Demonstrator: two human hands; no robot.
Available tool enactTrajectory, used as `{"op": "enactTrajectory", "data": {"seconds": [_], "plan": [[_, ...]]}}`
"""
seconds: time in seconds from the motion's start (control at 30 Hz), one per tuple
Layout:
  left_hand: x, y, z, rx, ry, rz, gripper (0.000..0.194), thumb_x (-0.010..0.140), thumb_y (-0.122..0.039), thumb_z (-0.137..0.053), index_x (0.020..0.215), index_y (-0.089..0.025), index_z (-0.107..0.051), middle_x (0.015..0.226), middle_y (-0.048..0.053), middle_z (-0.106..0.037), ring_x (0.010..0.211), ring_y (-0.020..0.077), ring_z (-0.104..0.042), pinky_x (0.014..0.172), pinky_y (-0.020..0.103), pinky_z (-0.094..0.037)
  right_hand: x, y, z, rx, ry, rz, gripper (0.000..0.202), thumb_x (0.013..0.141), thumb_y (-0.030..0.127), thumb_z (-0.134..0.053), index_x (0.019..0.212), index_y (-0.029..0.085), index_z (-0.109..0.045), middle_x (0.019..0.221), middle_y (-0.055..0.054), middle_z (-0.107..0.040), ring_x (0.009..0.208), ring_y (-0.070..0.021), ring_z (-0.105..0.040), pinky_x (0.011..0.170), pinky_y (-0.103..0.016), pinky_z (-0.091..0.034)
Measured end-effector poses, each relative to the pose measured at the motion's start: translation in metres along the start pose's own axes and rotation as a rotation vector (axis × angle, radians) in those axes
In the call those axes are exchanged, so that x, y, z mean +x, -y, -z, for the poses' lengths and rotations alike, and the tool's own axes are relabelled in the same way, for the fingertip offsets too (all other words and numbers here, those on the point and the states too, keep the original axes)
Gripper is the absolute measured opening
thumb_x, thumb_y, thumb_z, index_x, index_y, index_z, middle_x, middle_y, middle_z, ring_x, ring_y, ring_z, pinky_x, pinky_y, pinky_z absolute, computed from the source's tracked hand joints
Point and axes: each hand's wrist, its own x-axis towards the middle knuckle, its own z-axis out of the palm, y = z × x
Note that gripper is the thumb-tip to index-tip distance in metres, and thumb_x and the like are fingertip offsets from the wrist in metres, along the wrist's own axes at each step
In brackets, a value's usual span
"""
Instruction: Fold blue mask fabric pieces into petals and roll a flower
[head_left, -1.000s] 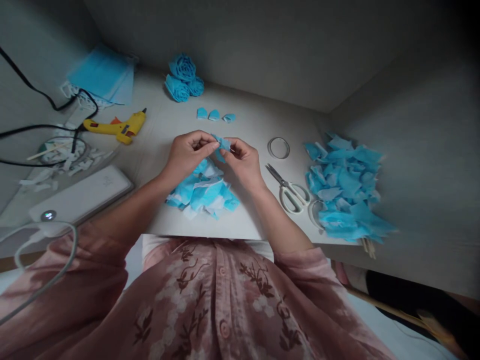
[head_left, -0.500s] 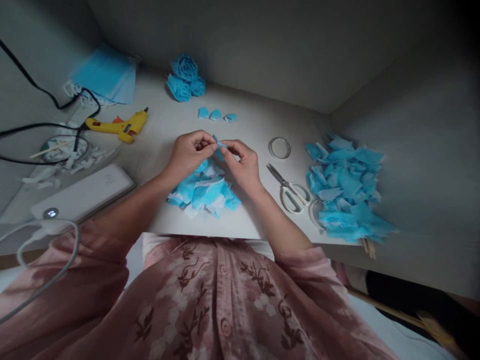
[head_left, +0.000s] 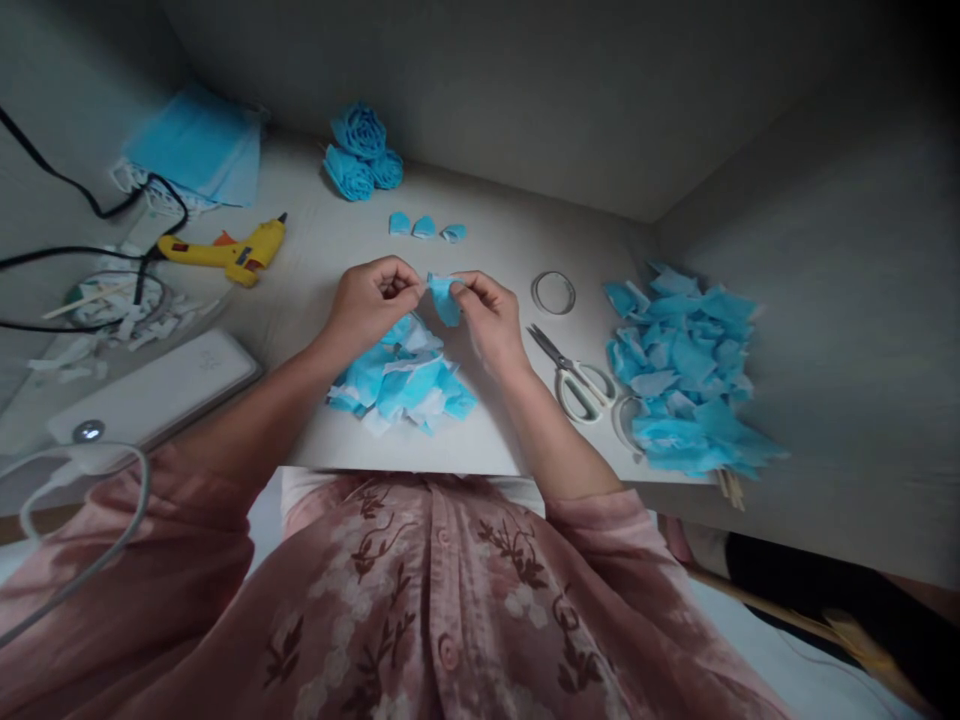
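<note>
- While the right hand (head_left: 491, 315) holds up a blue fabric piece (head_left: 445, 303), its grip is clamped on the upper right edge between thumb and forefinger.
- The left hand (head_left: 375, 298) has its grip drawn together, fingertips beside the left edge of that piece; whether they pinch it, I cannot tell.
- The held piece hangs between the two hands, above the worktop (head_left: 487, 450).
- Just below it, nearer the body, lies a loose pile of blue and white pieces (head_left: 397, 385).
- Beyond the hands, three small petals (head_left: 424, 227) sit in a row, with three blue rosettes (head_left: 361, 148) clustered behind them.
- To the right are a thin ring (head_left: 535, 294), scissors (head_left: 568, 366) with pale handles and a large heap of blue pieces (head_left: 679, 345).
- On the left, a yellow glue gun (head_left: 247, 262) points away, near white scraps (head_left: 150, 325), a white power bank (head_left: 157, 395) and stacked blue masks (head_left: 195, 145).
</note>
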Motion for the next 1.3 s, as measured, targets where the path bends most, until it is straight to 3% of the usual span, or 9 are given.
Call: {"op": "enactTrajectory", "data": {"seconds": [0.1, 0.27, 0.5, 0.8, 0.97, 1.17, 1.3], "plan": [[0.0, 0.0, 0.0, 0.038, -0.004, -0.013, 0.008, 0.073, -0.014, -0.067, 0.068, -0.02, -0.064, 0.058, -0.004, -0.054, 0.058, 0.0115, -0.047, 0.057, 0.025, -0.035, 0.0, 0.002, 0.0, 0.021, -0.003, -0.013, 0.017, 0.085, 0.039, -0.069, 0.08, 0.023, -0.07, 0.07, 0.004, -0.06, 0.071, -0.0137, -0.057, 0.074, -0.028, -0.049], [0.002, 0.003, 0.002, 0.112, -0.028, -0.039, 0.012, 0.07, -0.009, -0.061, 0.065, -0.02, -0.061, 0.06, -0.005, -0.055, 0.058, 0.0104, -0.046, 0.058, 0.027, -0.033, 0.002, 0.003, 0.001, 0.071, -0.002, -0.095, 0.029, 0.081, 0.052, -0.073, 0.079, 0.023, -0.068, 0.066, 0.004, -0.057, 0.065, -0.013, -0.054, 0.068, -0.027, -0.049], [0.004, 0.007, 0.004, 0.105, -0.058, -0.043, 0.013, 0.069, -0.006, -0.061, 0.066, -0.019, -0.062, 0.061, -0.003, -0.055, 0.06, 0.0115, -0.048, 0.059, 0.027, -0.033, 0.01, -0.003, 0.007, 0.131, -0.015, -0.138, 0.036, 0.078, 0.058, -0.075, 0.085, 0.024, -0.066, 0.075, 0.001, -0.063, 0.077, -0.0154, -0.064, 0.07, -0.027, -0.053], [0.012, 0.011, 0.016, 0.108, -0.182, -0.114, 0.016, 0.074, -0.006, -0.065, 0.069, -0.021, -0.064, 0.064, -0.004, -0.056, 0.062, 0.0113, -0.047, 0.062, 0.028, -0.033, 0.026, -0.009, 0.03, 0.245, -0.077, -0.175, 0.036, 0.085, 0.058, -0.07, 0.089, 0.024, -0.06, 0.081, 0.001, -0.066, 0.09, -0.0181, -0.071, 0.08, -0.031, -0.061], [0.009, 0.009, 0.012, -0.029, -0.118, -0.094, 0.01, 0.085, -0.019, -0.07, 0.077, -0.023, -0.066, 0.066, -0.004, -0.061, 0.062, 0.0105, -0.049, 0.062, 0.027, -0.037, 0.028, -0.006, 0.031, 0.315, -0.08, -0.245, 0.035, 0.087, 0.056, -0.069, 0.095, 0.023, -0.062, 0.092, -0.002, -0.075, 0.098, -0.0198, -0.073, 0.087, -0.034, -0.062], [0.01, 0.012, 0.011, -0.106, -0.079, -0.131, 0.009, 0.085, -0.026, -0.072, 0.078, -0.021, -0.07, 0.068, -0.001, -0.07, 0.058, 0.0097, -0.054, 0.06, 0.024, -0.041, 0.028, -0.006, 0.03, 0.404, -0.031, -0.279, 0.032, 0.089, 0.054, -0.068, 0.096, 0.023, -0.062, 0.094, -0.003, -0.076, 0.097, -0.0202, -0.073, 0.091, -0.036, -0.062], [0.011, 0.013, 0.011, -0.159, -0.019, -0.145, 0.018, 0.086, -0.035, -0.074, 0.08, -0.017, -0.071, 0.07, 0.003, -0.072, 0.058, 0.0099, -0.054, 0.059, 0.023, -0.042, 0.028, -0.004, 0.029, 0.459, -0.033, -0.306, 0.028, 0.091, 0.051, -0.068, 0.095, 0.024, -0.063, 0.09, -0.001, -0.074, 0.095, -0.0189, -0.072, 0.09, -0.035, -0.061]]}}
